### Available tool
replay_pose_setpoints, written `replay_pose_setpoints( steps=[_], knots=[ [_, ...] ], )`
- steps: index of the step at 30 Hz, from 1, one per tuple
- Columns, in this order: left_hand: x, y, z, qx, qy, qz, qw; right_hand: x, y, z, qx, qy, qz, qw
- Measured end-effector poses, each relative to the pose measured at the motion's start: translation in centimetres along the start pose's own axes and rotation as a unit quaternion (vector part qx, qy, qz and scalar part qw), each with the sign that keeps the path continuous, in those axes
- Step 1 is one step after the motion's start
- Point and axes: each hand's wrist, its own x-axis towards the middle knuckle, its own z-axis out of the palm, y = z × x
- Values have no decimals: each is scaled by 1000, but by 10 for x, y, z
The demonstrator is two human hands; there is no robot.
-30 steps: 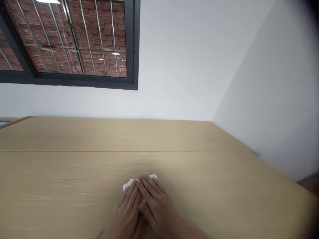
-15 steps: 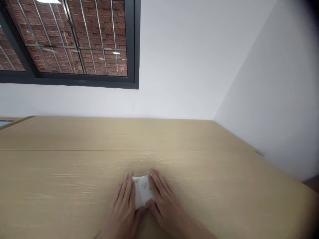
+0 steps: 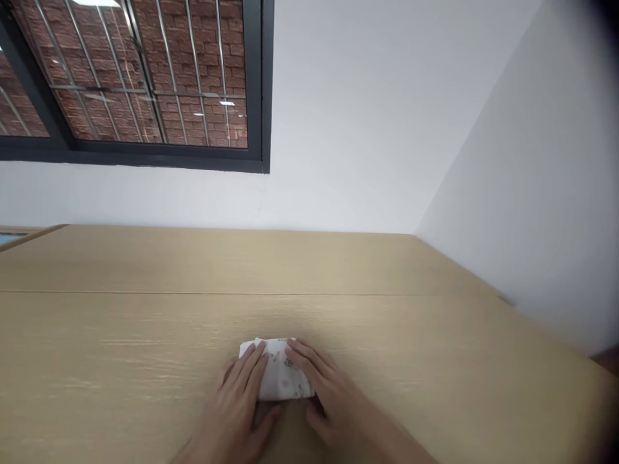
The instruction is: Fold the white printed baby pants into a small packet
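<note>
A folded white cloth point(image 3: 283, 380) with a small scattered print lies on the wooden tabletop, near the bottom centre of the view. My left hand point(image 3: 236, 399) rests over its left part, fingers stretched out across the top and thumb apart below the near edge. On the right side, the fingers of my right hand point(image 3: 326, 393) lie flat on the cloth, and its thumb is off the near edge. Both hands are open. Parts of the cloth's two sides are hidden under the fingers.
The light wooden table point(image 3: 145, 348) has a seam running across it and meets a white wall point(image 3: 348, 129) at the back. A dark-framed window point(image 3: 258, 154) with metal bars is above at the left. Another wall point(image 3: 541, 212) borders the right side.
More of the cloth shows now: it looks wider, with its upper left corner visible. My hands have shifted from its sides onto its top, and the thumbs have moved apart.
</note>
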Motion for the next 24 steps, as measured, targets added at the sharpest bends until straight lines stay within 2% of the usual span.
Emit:
replay_pose_setpoints(
  steps=[4, 7, 11, 14, 17, 20, 22, 24],
  knots=[
    [3, 0, 0, -22, -5, -1, 1000, 2, 10, 1, 0, 51, -15, 999],
    [6, -1, -4, -38, -2, -5, 999, 5, 16, 4, -21, 87, -56, 994],
    [13, -5, -16, -103, 45, 11, 994, 8, 13, 4, -6, 160, -125, 979],
    [18, -6, -29, -189, 77, 14, 979, 8, 5, 4, 48, 209, -142, 966],
    [17, -7, -38, -242, 81, -1, 967, 3, -4, 7, 102, 229, -101, 963],
    [12, -6, -41, -290, 54, -46, 954, -5, -7, 13, 143, 204, -25, 968],
    [10, -3, -41, -334, 28, -104, 936, -8, -7, 18, 178, 189, 27, 965],
    [12, 2, -42, -395, -12, -193, 898, -7, -8, 20, 245, 186, 62, 949]
  ],
)
